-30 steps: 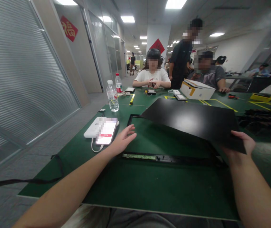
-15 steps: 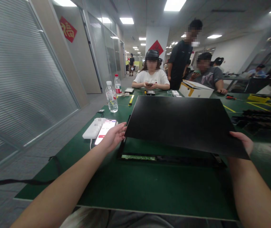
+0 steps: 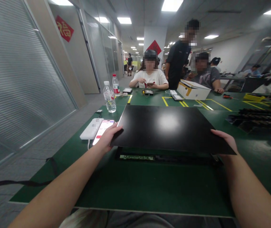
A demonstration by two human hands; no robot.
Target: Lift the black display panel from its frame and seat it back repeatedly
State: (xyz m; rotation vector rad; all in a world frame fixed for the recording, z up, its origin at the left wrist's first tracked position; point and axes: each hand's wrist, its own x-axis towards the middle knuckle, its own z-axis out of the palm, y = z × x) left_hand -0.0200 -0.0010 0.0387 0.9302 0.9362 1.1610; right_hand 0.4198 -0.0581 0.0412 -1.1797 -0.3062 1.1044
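A thin, glossy black panel [image 3: 164, 129], which looks like a display screen, is held above the table between my two hands. My left hand [image 3: 110, 136] is closed on its left edge, thumb on top and the other fingers underneath. On the opposite edge my right hand [image 3: 227, 142] grips near the front corner, thumb also on top. Beneath the panel lies a black frame [image 3: 185, 160], mostly hidden. A green circuit board strip [image 3: 137, 157] shows along the frame's near side.
Left on the green table [image 3: 149, 186] lie a phone [image 3: 101, 134] and a white box-like device [image 3: 89, 129] with a cable, near two bottles [image 3: 109, 98]. Dark stacked parts [image 3: 259, 120] sit to the right. Across are an open white carton [image 3: 193, 90] and co-workers.
My left hand has closed on the panel's left edge. The panel has tilted flatter, lowered at the back and shifted left, now reflecting a light.
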